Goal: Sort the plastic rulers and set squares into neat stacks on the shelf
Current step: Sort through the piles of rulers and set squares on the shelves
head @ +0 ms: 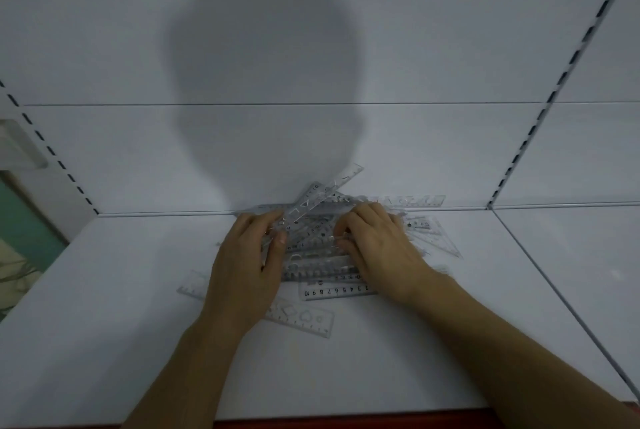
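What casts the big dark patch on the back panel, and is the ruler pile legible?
Head view: the shadow on the back panel looks like the wearer's own, lit from behind; dim, wide-angle bending of the shelf edges; the clear rulers blur together, only one scale readable.

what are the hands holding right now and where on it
Left hand pinches a clear plastic ruler near its lower end; right hand rests curled on the pile, grip unclear.

Both hands [311, 255] hide much of the ruler pile [322, 255].
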`<action>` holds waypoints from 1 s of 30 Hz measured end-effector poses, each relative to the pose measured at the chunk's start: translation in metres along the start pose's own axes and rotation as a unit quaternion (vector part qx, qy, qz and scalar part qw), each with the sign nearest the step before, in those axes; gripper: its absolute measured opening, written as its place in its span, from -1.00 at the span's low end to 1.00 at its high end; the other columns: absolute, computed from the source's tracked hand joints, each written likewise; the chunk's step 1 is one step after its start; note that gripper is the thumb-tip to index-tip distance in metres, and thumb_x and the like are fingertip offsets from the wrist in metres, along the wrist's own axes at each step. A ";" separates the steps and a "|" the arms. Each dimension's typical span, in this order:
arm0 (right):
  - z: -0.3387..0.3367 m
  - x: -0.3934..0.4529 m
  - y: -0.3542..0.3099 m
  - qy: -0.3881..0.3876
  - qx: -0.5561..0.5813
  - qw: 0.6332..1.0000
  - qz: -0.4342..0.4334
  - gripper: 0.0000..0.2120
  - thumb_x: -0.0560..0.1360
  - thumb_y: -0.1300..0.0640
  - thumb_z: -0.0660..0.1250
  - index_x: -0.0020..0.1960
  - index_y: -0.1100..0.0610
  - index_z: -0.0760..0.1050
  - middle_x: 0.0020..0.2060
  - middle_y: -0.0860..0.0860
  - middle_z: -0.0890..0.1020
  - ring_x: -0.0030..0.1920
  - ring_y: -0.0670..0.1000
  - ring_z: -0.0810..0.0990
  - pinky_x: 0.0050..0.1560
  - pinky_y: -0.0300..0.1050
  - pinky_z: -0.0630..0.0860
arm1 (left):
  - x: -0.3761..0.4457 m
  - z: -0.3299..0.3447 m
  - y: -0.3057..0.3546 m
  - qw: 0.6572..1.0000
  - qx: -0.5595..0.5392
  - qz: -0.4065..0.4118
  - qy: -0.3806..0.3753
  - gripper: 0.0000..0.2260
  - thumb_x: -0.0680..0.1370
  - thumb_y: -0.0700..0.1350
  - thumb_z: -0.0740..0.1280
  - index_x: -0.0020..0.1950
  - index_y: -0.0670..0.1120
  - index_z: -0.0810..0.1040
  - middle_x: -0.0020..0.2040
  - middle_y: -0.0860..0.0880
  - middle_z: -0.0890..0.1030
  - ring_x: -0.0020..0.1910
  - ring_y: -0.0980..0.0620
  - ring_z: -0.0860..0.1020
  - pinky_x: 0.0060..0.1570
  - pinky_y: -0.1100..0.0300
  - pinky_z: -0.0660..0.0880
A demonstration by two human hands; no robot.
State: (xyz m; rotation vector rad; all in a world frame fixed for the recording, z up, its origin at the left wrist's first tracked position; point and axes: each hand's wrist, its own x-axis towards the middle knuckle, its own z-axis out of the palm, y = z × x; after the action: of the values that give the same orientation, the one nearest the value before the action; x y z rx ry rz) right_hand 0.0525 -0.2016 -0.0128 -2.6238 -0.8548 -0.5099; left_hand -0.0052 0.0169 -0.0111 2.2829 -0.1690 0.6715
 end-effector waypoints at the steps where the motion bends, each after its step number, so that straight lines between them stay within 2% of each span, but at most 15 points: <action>1: -0.001 -0.001 0.001 0.004 0.015 1.000 0.006 -0.87 0.59 0.12 0.34 0.13 0.06 0.53 0.12 0.03 0.52 0.20 0.09 0.43 0.14 0.10 0.44 | 0.000 0.000 0.001 1.000 0.000 0.000 -0.001 -0.68 0.66 0.02 0.19 0.36 -0.03 0.53 0.14 0.08 0.53 0.10 0.26 0.50 0.03 0.46 0.41; 4: -0.006 -0.002 0.001 0.028 0.071 0.997 0.007 -0.81 0.60 0.08 0.26 0.16 0.14 0.51 0.23 0.08 0.45 0.27 0.13 0.42 0.23 0.06 0.45 | 0.000 -0.001 0.005 1.000 -0.004 -0.007 -0.002 -0.67 0.64 0.01 0.18 0.36 -0.02 0.52 0.12 0.09 0.52 0.10 0.27 0.49 0.01 0.51 0.38; 6: -0.011 -0.002 0.000 0.044 0.096 0.994 0.015 -0.82 0.62 0.13 0.23 0.17 0.18 0.47 0.30 0.13 0.39 0.25 0.13 0.47 0.18 -0.05 0.49 | 0.000 -0.003 0.008 1.000 -0.008 -0.014 0.004 -0.66 0.63 0.01 0.18 0.36 0.00 0.52 0.11 0.10 0.52 0.09 0.26 0.50 0.00 0.52 0.38; 8: -0.020 -0.001 0.000 0.062 0.112 0.991 0.030 -0.86 0.64 0.19 0.25 0.18 0.18 0.44 0.27 0.12 0.41 0.06 0.08 0.54 0.00 -0.06 0.55 | 0.000 -0.005 0.011 1.000 -0.009 -0.020 0.008 -0.65 0.62 0.03 0.18 0.36 -0.01 0.53 0.09 0.09 0.52 0.07 0.24 0.50 -0.01 0.51 0.38; 10: -0.028 -0.001 0.002 0.079 0.121 0.989 0.030 -0.85 0.64 0.19 0.27 0.20 0.18 0.44 0.18 0.09 0.47 -0.08 -0.02 0.49 -0.06 -0.09 0.51 | 0.001 -0.007 0.015 1.000 0.001 -0.021 0.009 -0.65 0.62 0.04 0.18 0.35 -0.02 0.53 0.09 0.09 0.52 0.02 0.23 0.50 -0.03 0.47 0.38; 13: -0.044 -0.012 0.012 0.079 0.153 0.983 0.061 -0.70 0.61 0.17 0.34 0.32 0.14 0.41 0.17 0.04 0.54 -0.18 -0.19 0.40 -0.04 -0.35 0.37 | 0.003 -0.009 0.027 1.000 0.023 -0.007 0.005 -0.65 0.62 0.02 0.20 0.36 -0.04 0.53 0.07 0.08 0.50 -0.01 0.33 0.47 -0.06 0.52 0.36; 16: -0.066 -0.038 0.028 0.070 0.196 0.969 0.135 -0.45 0.58 0.16 0.39 0.49 -0.06 0.26 0.16 -0.12 0.52 -0.20 -0.15 0.54 -0.12 -0.46 0.42 | 0.003 -0.004 0.053 1.000 0.029 0.006 -0.001 -0.66 0.61 -0.01 0.23 0.37 -0.03 0.51 0.08 0.06 0.50 0.00 0.40 0.45 -0.11 0.55 0.37; 18: -0.083 -0.064 0.043 0.086 0.192 0.964 0.164 -0.38 0.57 0.18 0.41 0.53 -0.05 0.23 0.17 -0.17 0.51 -0.16 -0.12 0.54 -0.12 -0.49 0.42 | 0.001 0.009 0.077 1.000 0.020 0.017 -0.011 -0.68 0.60 -0.08 0.28 0.36 -0.01 0.51 0.09 0.05 0.50 0.01 0.41 0.45 -0.08 0.58 0.35; 20: -0.100 -0.093 0.059 0.108 0.176 0.960 0.191 -0.38 0.56 0.20 0.42 0.54 0.00 0.26 0.19 -0.18 0.50 -0.14 -0.11 0.52 -0.12 -0.50 0.40 | -0.003 0.030 0.105 0.999 0.008 0.033 -0.023 -0.68 0.59 -0.13 0.33 0.35 0.01 0.52 0.11 0.08 0.49 0.04 0.38 0.46 -0.02 0.58 0.34; 23: -0.130 -0.144 0.088 0.126 0.159 0.951 0.235 -0.34 0.55 0.21 0.43 0.55 -0.03 0.23 0.20 -0.22 0.49 -0.12 -0.09 0.52 -0.11 -0.46 0.43 | -0.013 0.072 0.152 0.998 -0.017 0.051 -0.042 -0.69 0.57 -0.14 0.37 0.31 0.00 0.55 0.13 0.09 0.51 0.00 0.26 0.47 0.03 0.54 0.34; 27: -0.178 -0.223 0.132 0.142 0.148 0.935 0.290 -0.34 0.51 0.21 0.47 0.51 -0.08 0.28 0.16 -0.29 0.50 -0.13 -0.09 0.54 -0.10 -0.39 0.50 | -0.033 0.131 0.222 0.995 -0.049 0.053 -0.061 -0.68 0.56 -0.11 0.38 0.32 0.03 0.54 0.07 0.10 0.50 -0.06 0.26 0.47 -0.13 0.48 0.35; 30: -0.220 -0.283 0.164 0.151 0.136 0.923 0.327 -0.35 0.49 0.18 0.51 0.45 -0.12 0.29 0.14 -0.30 0.51 -0.18 -0.08 0.56 -0.13 -0.31 0.54 | -0.046 0.173 0.278 0.991 -0.071 0.080 -0.077 -0.67 0.54 -0.15 0.41 0.31 -0.03 0.56 0.03 0.07 0.51 -0.13 0.20 0.49 -0.23 0.48 0.38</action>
State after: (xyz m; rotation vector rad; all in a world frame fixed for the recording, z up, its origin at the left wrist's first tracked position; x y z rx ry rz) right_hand -0.1113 -0.5585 0.0257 -2.2934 0.0650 -0.5334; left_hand -0.0589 -0.3057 0.0359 2.1979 -0.4628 0.5438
